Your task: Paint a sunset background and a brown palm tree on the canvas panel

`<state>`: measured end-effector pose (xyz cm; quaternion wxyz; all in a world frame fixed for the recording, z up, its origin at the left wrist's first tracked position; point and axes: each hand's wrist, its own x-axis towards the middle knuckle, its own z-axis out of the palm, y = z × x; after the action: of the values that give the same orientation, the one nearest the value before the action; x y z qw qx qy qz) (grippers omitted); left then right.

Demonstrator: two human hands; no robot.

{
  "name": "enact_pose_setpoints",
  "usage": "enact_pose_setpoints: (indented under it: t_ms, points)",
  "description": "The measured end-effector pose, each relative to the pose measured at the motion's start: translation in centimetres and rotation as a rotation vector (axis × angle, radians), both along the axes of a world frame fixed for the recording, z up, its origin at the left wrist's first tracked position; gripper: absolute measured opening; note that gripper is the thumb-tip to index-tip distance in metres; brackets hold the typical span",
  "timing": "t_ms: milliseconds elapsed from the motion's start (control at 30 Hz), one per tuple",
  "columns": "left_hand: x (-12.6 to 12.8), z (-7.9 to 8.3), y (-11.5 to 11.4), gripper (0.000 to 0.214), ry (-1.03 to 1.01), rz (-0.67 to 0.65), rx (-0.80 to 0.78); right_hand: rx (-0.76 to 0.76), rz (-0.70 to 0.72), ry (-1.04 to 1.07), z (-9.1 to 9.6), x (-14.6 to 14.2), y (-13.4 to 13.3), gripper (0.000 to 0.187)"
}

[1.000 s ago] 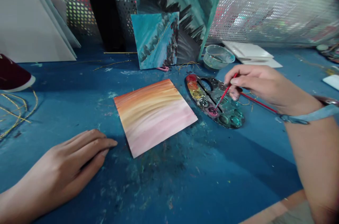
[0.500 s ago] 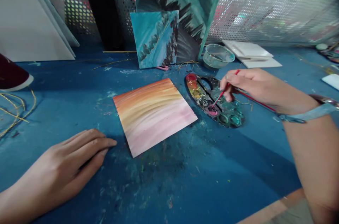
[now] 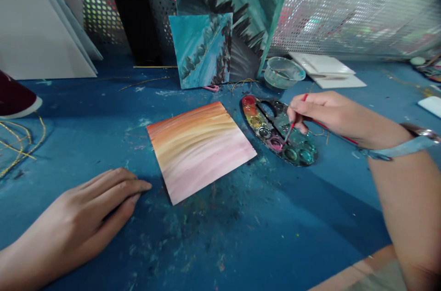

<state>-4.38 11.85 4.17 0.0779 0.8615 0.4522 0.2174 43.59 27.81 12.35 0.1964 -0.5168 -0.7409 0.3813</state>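
L hand [image 3: 93, 208] lay flat on the blue paint-stained table [image 3: 262, 240], open, fingers loosely extended, holding nothing, tips just beside the lower-left edge of the sunset-toned painted sheet [image 3: 201, 151]. Sheet sat flat & askew btwn both hands, orange streaks up top fading to pink. R hand [image 3: 327, 114] was closed in a pinch, thumb & fingers on a thin red-handled brush [image 3: 294, 125], tip angled down into the oval mixing palette [image 3: 272, 150], nr the pink well; exact well hard to tell. Palette lay right of sheet, w/ dabs of red, yellow, pink & teal. Pale blue strap [image 3: 389, 153] ran around R wrist. Behind: glass bowl w/ cloudy water [image 3: 284, 73], white cards [image 3: 322, 65], teal-&-black paintings [image 3: 201, 50] propped upright vs perforated metal screen [image 3: 103, 6]. Gold wire [image 3: 17, 148] lay coiled far left on table.
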Motion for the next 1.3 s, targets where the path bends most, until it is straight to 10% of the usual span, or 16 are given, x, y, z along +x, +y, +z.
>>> enact_pose_setpoints:
  t_ms: [800, 1300]
  points:
    - [-0.2, 0.0, 0.1, 0.032, 0.019, 0.002, 0.005, 0.017, 0.011, 0.021, -0.8, -0.5, 0.2, 0.077]
    - [-0.5, -0.2, 0.2, 0.031, 0.051, -0.055, 0.038, -0.076, 0.05, 0.093, -0.4, 1.7, 1.4, 0.043]
